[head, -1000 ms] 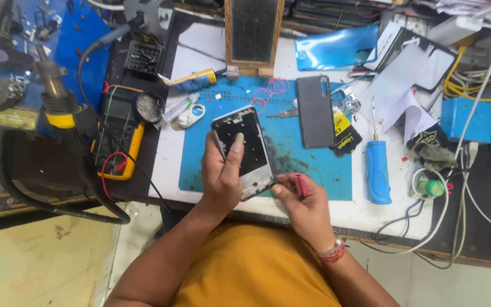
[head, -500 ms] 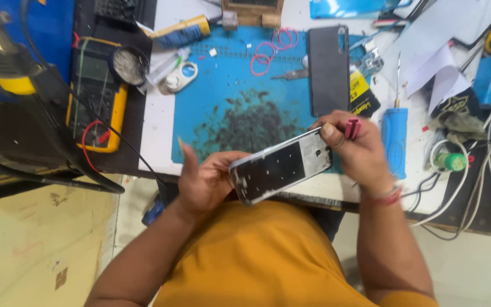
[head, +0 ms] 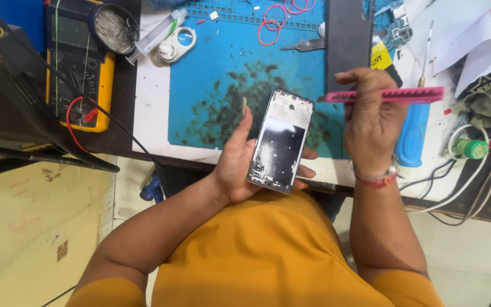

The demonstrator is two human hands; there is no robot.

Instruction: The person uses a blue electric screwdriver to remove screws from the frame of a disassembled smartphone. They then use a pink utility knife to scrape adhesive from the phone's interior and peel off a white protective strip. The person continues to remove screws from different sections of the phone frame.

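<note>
My left hand [head: 235,162] holds an opened phone frame [head: 280,141] with a silver rim and dark inside, tilted slightly over the front edge of the blue work mat [head: 211,96]. My right hand [head: 370,116] grips a flat pink brush-like tool [head: 387,95], held level to the right of the phone and not touching it. A band sits on my right wrist. My orange shirt fills the lower part of the view.
On the mat lie dark debris, red rubber bands [head: 274,14], tweezers [head: 302,44] and a dark phone panel [head: 348,40]. A yellow multimeter [head: 75,68] with leads sits left, a blue-handled tool [head: 413,136] right, with cables, a green-capped bottle [head: 470,149] and papers beyond.
The phone frame has turned from lying crosswise between both hands to upright in my left hand alone. My right hand has lifted away rightward with the pink tool.
</note>
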